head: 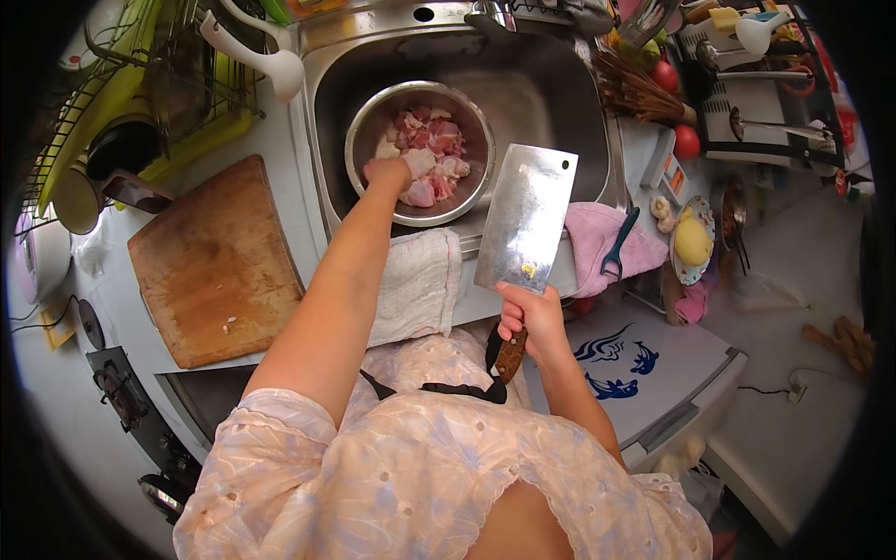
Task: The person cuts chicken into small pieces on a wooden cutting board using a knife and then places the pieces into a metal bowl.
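My left hand (389,173) reaches over the near left rim of a stainless steel bowl (357,119) and touches the raw meat in it. Its fingers are partly hidden, so whether it grips a piece does not show. Pink and pale chunks of raw meat, apparently chicken (435,136), fill the bowl, which sits in the metal sink (532,105). In my right hand (535,315) is a broad Chinese cleaver (528,210), held by its wooden handle (511,357). The blade points away from me, raised in front of the sink's near edge.
Left of the sink lies a wooden cutting board (217,266) with small scraps. A white cloth (416,287) hangs over the counter edge. A peeler (619,245) rests on a pink towel (595,241). Further right is a plate with a peeled potato (691,240).
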### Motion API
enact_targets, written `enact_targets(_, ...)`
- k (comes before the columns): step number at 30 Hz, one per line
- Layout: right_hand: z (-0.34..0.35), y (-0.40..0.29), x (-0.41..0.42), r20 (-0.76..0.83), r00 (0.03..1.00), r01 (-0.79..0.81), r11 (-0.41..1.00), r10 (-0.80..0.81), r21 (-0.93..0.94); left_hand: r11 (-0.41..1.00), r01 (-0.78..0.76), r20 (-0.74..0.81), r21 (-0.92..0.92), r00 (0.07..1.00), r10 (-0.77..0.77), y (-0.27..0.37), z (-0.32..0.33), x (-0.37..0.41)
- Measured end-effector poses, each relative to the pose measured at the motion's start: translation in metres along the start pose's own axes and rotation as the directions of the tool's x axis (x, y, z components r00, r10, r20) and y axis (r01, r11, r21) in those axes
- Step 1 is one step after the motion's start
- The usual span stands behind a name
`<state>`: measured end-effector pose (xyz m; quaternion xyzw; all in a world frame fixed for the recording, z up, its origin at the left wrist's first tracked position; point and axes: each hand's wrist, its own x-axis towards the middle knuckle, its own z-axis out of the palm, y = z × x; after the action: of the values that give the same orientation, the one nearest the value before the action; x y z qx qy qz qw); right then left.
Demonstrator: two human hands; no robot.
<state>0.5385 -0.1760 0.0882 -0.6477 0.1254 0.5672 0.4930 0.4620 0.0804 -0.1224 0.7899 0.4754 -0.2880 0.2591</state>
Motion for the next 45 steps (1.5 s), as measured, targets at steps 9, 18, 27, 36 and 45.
enact_targets(9,0.008,-0.024,0.007,0.104,0.995,0.003,1.000,-0.001,-0.020,0.866,-0.171,-0.091,-0.471,0.985,0.146,-0.031,-0.032,-0.038)
enact_targets(18,0.034,-0.032,0.015,0.136,0.990,0.050,0.983,-0.025,-0.179,0.823,-0.221,-0.187,-0.523,0.972,0.141,-0.051,-0.040,-0.100)
enact_targets(27,0.073,-0.016,0.000,0.116,0.984,0.172,0.908,-0.137,-0.382,0.619,-0.462,-0.600,-0.635,0.799,-0.019,-0.084,-0.053,-0.199)
enact_targets(36,0.185,0.059,-0.016,0.626,0.750,0.661,0.209,-0.213,-0.721,0.777,-0.118,-0.760,-0.618,0.342,-0.552,-0.283,0.041,-0.299)
enact_targets(45,0.268,0.130,-0.042,0.722,0.660,0.657,-0.304,-0.211,-0.690,0.830,-0.289,-0.876,-0.477,0.233,-0.423,-0.334,0.037,-0.301)
